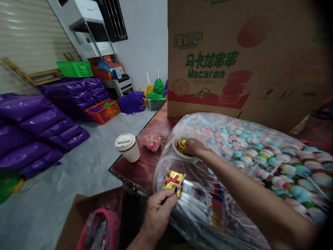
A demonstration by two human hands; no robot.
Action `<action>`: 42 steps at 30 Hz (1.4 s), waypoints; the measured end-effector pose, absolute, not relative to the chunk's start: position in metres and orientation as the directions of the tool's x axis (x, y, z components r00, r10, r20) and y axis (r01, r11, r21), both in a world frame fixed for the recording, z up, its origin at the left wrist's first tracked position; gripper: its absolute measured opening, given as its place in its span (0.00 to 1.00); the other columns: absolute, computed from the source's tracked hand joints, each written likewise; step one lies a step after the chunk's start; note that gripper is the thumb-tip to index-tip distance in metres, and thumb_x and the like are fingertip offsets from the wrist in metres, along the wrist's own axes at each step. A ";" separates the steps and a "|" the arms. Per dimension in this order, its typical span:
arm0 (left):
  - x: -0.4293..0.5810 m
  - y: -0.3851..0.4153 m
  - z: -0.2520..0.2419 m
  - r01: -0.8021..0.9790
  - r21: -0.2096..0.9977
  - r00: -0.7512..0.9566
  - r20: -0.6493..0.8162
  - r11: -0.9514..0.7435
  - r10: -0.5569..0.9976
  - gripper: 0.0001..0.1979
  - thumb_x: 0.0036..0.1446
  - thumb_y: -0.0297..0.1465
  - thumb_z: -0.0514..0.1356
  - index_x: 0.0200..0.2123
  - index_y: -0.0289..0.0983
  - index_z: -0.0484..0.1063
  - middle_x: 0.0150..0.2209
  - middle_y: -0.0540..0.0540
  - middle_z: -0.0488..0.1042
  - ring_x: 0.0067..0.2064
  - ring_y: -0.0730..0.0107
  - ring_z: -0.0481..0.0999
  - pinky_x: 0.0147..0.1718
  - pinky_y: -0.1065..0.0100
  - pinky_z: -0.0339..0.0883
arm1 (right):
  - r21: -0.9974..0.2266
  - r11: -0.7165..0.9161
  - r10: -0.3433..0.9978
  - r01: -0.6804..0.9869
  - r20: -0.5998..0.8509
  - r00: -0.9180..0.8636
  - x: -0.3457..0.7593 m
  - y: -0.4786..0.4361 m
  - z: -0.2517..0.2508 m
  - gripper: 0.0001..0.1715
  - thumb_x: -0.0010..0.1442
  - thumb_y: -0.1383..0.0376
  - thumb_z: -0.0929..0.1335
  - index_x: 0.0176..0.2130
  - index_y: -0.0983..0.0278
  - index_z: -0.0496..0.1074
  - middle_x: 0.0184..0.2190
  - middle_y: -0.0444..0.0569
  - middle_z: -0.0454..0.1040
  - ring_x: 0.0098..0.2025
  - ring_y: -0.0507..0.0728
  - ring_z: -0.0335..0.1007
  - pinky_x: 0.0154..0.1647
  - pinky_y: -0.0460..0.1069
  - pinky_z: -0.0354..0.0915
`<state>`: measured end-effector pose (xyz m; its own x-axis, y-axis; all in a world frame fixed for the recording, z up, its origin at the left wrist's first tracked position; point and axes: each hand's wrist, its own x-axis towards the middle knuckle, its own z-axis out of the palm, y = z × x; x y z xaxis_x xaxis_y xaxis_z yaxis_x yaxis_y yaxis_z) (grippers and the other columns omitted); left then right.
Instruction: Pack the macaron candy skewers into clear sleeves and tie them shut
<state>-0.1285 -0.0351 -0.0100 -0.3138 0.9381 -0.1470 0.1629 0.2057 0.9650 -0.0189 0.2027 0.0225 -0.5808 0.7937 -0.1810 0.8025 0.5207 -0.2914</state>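
My left hand is closed in a pinch on the top of a small printed packet with a yellow and red label and a white stick, held at the near table edge. My right hand reaches forward into a small white cup of gold twist ties; its fingers are curled among the ties. Both hands work over a large clear plastic bag full of pastel macaron candy skewers.
A lidded paper cup and a small bag of pink candies sit on the dark red table. A big Macaron carton stands behind. Purple sacks, an orange basket and an open brown box lie at left.
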 end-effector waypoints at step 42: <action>-0.037 0.003 0.018 -0.324 0.913 -0.122 -0.300 0.248 0.946 0.13 0.41 0.36 0.66 0.30 0.33 0.76 0.23 0.50 0.70 0.25 0.79 0.67 0.23 0.78 0.58 | -0.992 -0.093 0.929 0.086 -0.117 -0.351 0.093 0.034 -0.002 0.12 0.47 0.55 0.66 0.24 0.62 0.66 0.15 0.39 0.60 0.18 0.48 0.51 0.18 0.45 0.51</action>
<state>-0.0366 0.0033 0.0176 -0.1224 0.9459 -0.3003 -0.3241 0.2479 0.9130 0.0932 0.0339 -0.0019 -0.3511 0.9290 -0.1174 0.0857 -0.0929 -0.9920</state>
